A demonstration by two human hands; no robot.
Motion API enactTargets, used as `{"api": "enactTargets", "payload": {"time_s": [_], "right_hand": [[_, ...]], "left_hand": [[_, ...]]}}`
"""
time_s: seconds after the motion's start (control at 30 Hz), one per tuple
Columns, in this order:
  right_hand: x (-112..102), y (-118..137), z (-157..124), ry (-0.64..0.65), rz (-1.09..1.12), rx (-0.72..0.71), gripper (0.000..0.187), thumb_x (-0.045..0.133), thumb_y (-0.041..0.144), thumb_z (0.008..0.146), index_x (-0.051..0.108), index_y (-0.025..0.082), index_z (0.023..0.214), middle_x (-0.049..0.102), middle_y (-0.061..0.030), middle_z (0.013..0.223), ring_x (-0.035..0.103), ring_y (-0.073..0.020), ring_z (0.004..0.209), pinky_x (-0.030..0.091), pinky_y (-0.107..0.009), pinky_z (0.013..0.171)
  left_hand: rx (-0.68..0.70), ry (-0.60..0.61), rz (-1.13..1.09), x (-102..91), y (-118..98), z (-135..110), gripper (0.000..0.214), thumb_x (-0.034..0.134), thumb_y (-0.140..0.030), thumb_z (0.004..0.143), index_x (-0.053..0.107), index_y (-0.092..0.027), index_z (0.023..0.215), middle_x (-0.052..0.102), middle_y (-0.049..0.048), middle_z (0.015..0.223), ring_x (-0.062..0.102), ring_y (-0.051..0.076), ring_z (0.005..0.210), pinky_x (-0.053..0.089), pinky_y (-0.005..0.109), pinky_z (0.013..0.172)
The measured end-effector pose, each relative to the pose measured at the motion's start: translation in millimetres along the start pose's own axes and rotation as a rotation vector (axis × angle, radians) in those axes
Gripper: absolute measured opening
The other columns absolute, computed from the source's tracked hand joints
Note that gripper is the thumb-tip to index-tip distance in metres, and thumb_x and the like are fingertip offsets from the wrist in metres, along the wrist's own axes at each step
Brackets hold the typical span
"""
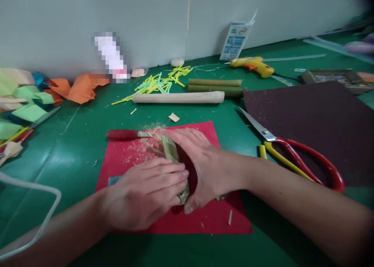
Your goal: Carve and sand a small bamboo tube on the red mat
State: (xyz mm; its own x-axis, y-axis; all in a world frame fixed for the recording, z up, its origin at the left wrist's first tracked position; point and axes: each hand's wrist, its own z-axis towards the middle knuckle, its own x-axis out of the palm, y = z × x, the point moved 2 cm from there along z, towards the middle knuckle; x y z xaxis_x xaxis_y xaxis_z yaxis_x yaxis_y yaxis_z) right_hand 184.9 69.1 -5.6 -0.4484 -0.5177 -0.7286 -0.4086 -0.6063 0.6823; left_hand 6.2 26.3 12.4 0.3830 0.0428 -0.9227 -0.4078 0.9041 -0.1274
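Observation:
Both my hands rest on a short greenish bamboo piece [172, 152] that lies on a red mat [204, 216]. My left hand [146, 193] lies over its near end with the fingers flat and pressed together. My right hand [201, 165] covers it from the right, fingers stretched along its far end and thumb at the near end. Sawdust is spread on the mat beside the piece. A red-handled knife [125, 134] lies at the mat's far left edge, just beyond my right fingertips.
Red-and-yellow shears [292, 158] lie to the right by a dark sheet [321, 119]. Behind the mat are a pale wooden rod [178, 97], two green bamboo sticks [216, 86], coloured straws [157, 84] and a yellow glue gun [254, 65]. Coloured paper scraps [29, 99] pile at the left.

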Motion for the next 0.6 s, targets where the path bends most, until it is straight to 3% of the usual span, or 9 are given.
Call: {"api": "enactTargets", "payload": {"time_s": [0.17,0.33,0.47,0.6], "right_hand": [[1,1,1,-0.043,-0.016,-0.042,0.128,0.075,0.063,0.042,0.006,0.027,0.144,0.029,-0.0103,0.139,0.021,-0.0343,0.129,0.024,-0.050,0.102],[1,0,-1,-0.020,-0.047,-0.025,0.129,0.073,0.068,0.041,0.006,0.027,0.144,0.030,-0.0113,0.136,0.024,-0.0355,0.126,0.027,-0.052,0.099],[-1,0,-1,-0.001,-0.056,-0.016,0.127,0.071,0.069,0.044,0.007,0.025,0.144,0.027,-0.0114,0.139,0.020,-0.0341,0.129,0.025,-0.051,0.101],[-2,0,-1,0.005,-0.071,-0.002,0.124,0.072,0.065,0.043,0.013,0.024,0.144,0.025,-0.0118,0.141,0.018,-0.0351,0.130,0.025,-0.053,0.102]], "left_hand": [[-0.098,-0.044,0.087,0.0,6,-6,0.027,0.042,-0.017,0.089,0.059,-0.014,0.110,0.063,0.0077,0.116,0.054,0.019,0.115,0.038,0.040,0.104],[-0.021,0.057,-0.017,1.8,4,-12,0.029,0.046,-0.019,0.089,0.056,-0.015,0.116,0.062,0.0048,0.119,0.050,0.017,0.119,0.035,0.037,0.107],[-0.097,-0.009,0.079,2.2,11,-13,0.031,0.053,-0.020,0.086,0.055,-0.014,0.117,0.060,0.0069,0.121,0.051,0.020,0.119,0.036,0.042,0.106],[-0.082,-0.012,0.054,3.4,8,-14,0.029,0.059,-0.024,0.083,0.059,-0.015,0.111,0.062,0.0062,0.118,0.053,0.019,0.116,0.040,0.039,0.103]]}}
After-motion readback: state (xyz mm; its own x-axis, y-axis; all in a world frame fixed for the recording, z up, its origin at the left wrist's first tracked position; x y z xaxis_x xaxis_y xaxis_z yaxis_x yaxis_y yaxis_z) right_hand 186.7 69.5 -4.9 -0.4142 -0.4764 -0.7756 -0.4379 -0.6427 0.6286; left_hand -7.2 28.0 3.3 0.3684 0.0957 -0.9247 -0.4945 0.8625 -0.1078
